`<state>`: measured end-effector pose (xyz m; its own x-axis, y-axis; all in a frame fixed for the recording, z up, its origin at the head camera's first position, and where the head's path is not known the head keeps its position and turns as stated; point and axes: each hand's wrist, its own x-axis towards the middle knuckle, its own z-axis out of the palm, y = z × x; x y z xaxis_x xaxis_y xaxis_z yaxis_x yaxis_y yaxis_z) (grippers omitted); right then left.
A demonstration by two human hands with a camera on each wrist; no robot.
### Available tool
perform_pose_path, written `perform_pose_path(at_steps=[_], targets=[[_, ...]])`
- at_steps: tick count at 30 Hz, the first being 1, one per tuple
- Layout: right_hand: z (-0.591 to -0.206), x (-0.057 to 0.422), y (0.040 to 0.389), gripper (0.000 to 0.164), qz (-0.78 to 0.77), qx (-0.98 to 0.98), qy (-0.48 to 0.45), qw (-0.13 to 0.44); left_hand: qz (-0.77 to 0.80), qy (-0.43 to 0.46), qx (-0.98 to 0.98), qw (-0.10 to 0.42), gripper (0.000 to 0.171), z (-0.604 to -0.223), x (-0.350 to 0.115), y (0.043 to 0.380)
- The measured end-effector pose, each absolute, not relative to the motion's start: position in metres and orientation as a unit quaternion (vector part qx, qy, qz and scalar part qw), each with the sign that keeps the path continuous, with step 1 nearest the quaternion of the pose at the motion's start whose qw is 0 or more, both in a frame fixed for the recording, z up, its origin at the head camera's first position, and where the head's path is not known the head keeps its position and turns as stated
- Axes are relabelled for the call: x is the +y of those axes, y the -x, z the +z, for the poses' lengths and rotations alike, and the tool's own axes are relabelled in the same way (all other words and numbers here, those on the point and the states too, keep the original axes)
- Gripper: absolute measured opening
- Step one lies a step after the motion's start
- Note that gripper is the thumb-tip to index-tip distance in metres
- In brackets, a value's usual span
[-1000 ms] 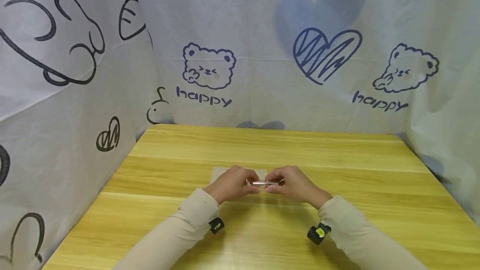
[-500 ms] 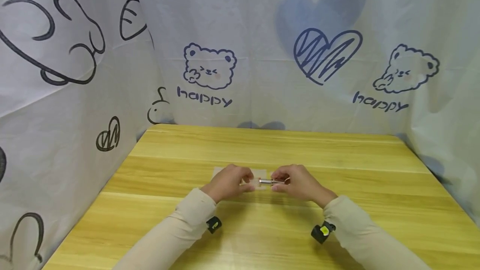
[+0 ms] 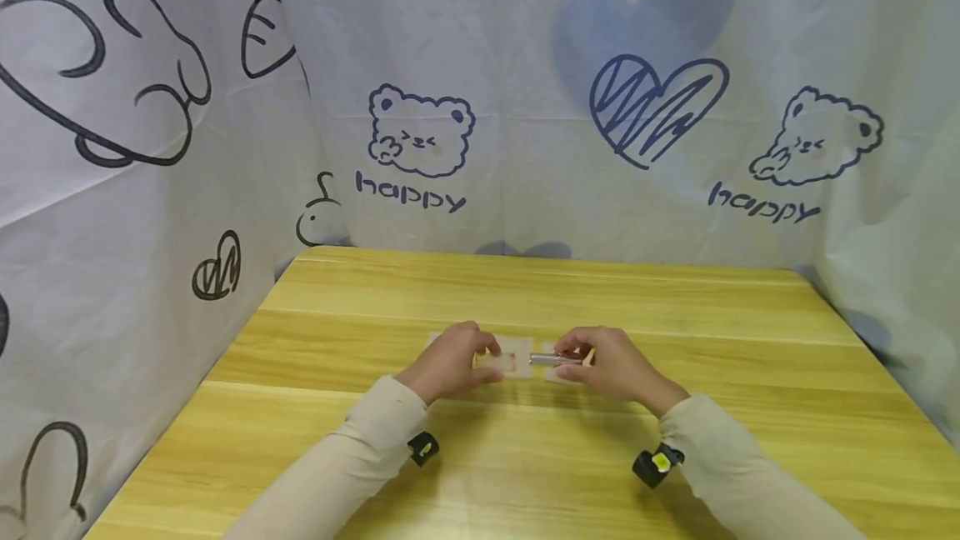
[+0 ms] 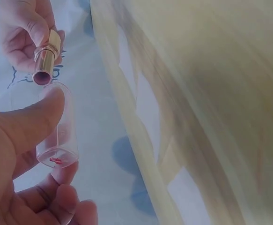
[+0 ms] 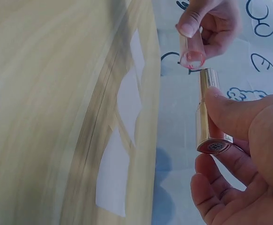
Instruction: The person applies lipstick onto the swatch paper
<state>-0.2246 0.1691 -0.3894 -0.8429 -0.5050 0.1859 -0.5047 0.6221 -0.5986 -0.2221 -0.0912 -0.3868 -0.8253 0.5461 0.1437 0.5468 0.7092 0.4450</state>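
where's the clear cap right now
In the left wrist view, the clear cap is at the left, held in the left hand, just below the gold lipstick tube.

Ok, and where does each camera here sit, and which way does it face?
Head: head-worn, facing forward and down at the table; left hand, right hand and sleeves show.
Left wrist: on that wrist, facing the clear cap; left hand near, right beyond.
Right wrist: on that wrist, facing the gold tube; right hand near, left beyond.
Wrist views share the clear cap and gold tube.
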Motion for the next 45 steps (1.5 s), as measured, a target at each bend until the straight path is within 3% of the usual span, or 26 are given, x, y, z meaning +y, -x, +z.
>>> perform_pose_path(at_steps=[9, 27, 45], targets=[[-0.401, 0.182, 0.227, 0.021, -0.361, 0.9, 0.243, -0.003, -0.251, 0.29, -0.924, 0.01, 0.024, -0.393, -0.096, 0.223], [-0.419, 0.191, 0.225, 0.02, -0.445, 0.88, 0.167, 0.008, -0.273, 0.274, -0.921, -0.042, 0.016, -0.412, -0.102, 0.215], [-0.422, 0.196, 0.223, 0.02, -0.453, 0.877, 0.16, 0.015, -0.234, 0.244, -0.935, -0.107, 0.026, -0.415, -0.099, 0.21]])
